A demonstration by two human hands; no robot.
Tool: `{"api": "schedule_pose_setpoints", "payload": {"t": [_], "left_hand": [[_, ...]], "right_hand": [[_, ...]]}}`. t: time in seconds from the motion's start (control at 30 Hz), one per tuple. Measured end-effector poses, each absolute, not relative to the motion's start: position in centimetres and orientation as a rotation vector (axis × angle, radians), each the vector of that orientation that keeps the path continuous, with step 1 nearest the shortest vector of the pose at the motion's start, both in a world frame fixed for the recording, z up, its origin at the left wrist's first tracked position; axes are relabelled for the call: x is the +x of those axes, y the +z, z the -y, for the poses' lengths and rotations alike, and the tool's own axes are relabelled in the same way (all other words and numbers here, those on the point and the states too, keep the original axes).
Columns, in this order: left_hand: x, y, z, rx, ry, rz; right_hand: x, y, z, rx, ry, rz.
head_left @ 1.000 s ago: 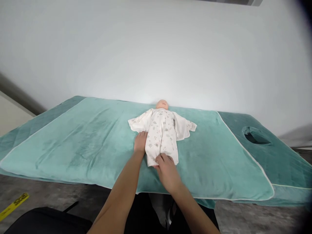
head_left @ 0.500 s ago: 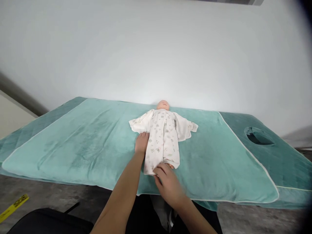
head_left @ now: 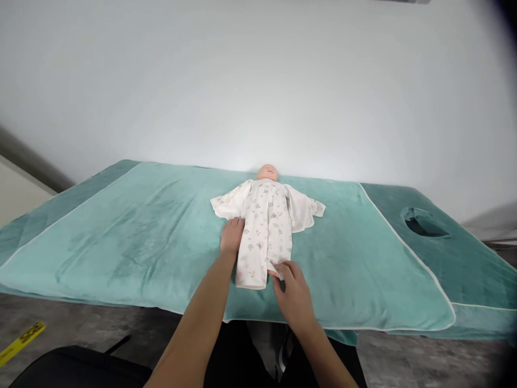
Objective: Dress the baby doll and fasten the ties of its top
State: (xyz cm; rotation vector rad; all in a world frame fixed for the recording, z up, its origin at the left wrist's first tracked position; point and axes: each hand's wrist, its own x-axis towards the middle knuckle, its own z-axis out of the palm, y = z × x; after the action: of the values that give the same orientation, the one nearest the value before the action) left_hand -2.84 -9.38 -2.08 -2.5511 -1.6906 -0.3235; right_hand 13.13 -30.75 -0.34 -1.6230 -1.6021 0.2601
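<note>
A baby doll lies on its back, its head (head_left: 267, 172) toward the wall. It wears a white patterned baby romper (head_left: 258, 229) with wide sleeves spread out to both sides. My left hand (head_left: 232, 234) is at the romper's left edge, below the sleeve, its fingers curled against the cloth; the fingertips are partly hidden. At the bottom of the right trouser leg, my right hand (head_left: 294, 291) pinches the hem between thumb and fingers. A bit of the doll's foot (head_left: 274, 274) shows beneath that hem. The left trouser leg (head_left: 251, 277) lies flat, no foot visible.
A light green blanket (head_left: 363, 269) covers the middle of a darker green padded bed (head_left: 476, 269) with a face hole (head_left: 426, 222) at the right. A white wall (head_left: 258, 86) stands behind. Below left are a black seat (head_left: 81, 369) and yellow floor tape (head_left: 22, 342).
My right hand has moved right, from the bottom of the left trouser leg to the right leg's hem. My left hand keeps its place by the romper. The view has shifted slightly.
</note>
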Motion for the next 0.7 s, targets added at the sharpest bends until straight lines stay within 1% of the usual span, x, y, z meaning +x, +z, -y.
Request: {"api": "schedule_pose_setpoints", "payload": {"t": [0.13, 0.3, 0.43, 0.57, 0.7], "left_hand": [[-2.9, -2.1, 9.3, -2.554, -0.334, 1.678], [-2.9, -2.5, 9.2, -2.547, -0.347, 1.677], [-3.0, -2.7, 9.2, -2.548, -0.356, 1.674], [-3.0, -2.7, 9.1, -2.547, -0.358, 1.684], [-3.0, -2.5, 9.2, -2.545, -0.361, 1.688]], "right_hand": [[13.9, -0.5, 31.2, -1.569, 0.267, 1.601], [15.1, 0.3, 33.3, -1.466, 0.199, 1.708], [15.6, 0.0, 34.9, -1.433, 0.219, 1.823], [16.2, 0.1, 35.3, -1.405, 0.289, 1.879], [18.2, 1.4, 33.6, -1.294, 0.497, 1.978]]}}
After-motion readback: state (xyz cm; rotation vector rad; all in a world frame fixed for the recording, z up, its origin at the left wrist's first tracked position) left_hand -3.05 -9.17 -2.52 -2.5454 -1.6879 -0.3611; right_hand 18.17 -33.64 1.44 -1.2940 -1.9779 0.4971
